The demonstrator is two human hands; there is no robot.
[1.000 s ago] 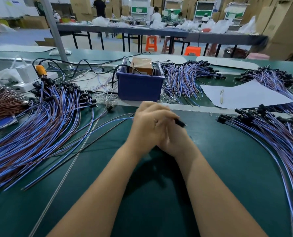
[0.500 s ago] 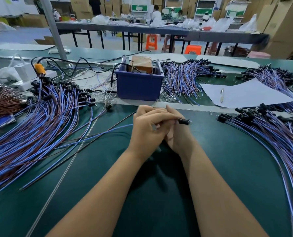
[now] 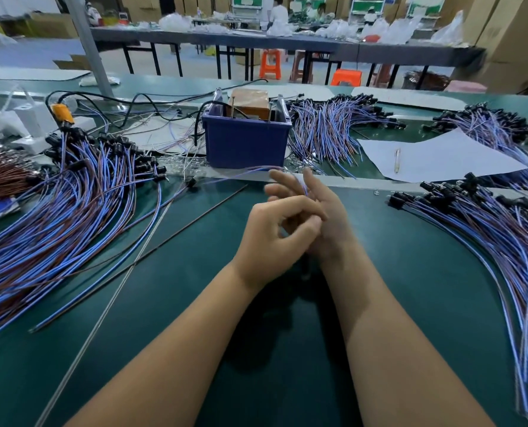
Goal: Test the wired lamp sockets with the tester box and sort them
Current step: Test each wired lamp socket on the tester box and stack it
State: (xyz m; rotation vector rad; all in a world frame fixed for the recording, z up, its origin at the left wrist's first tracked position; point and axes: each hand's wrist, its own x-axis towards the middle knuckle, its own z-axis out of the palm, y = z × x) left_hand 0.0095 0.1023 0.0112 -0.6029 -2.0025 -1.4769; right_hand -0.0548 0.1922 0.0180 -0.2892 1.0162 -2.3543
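- The green table [image 3: 410,303] carries everything, from the near edge back to a grey strip.
- A big pile of wired lamp sockets [image 3: 56,217] fans across the table's left side, blue and brown leads with black sockets at the far ends.
- A second pile [image 3: 503,229] curves down the right side; a third pile [image 3: 327,131] lies behind, just right of the box.
- The blue tester box [image 3: 245,143] stands at centre back, with a brown block inside it.
- A white paper sheet [image 3: 441,158] lies to the right of the box, with a pen [image 3: 397,160] on it.
- The left hand [image 3: 272,238] has its fingers curled against the right palm; whether they pinch anything cannot be told.
- The right hand [image 3: 318,211] is spread open, fingers straight; a blurred blue wire [image 3: 250,171] runs across its fingertips toward the left.
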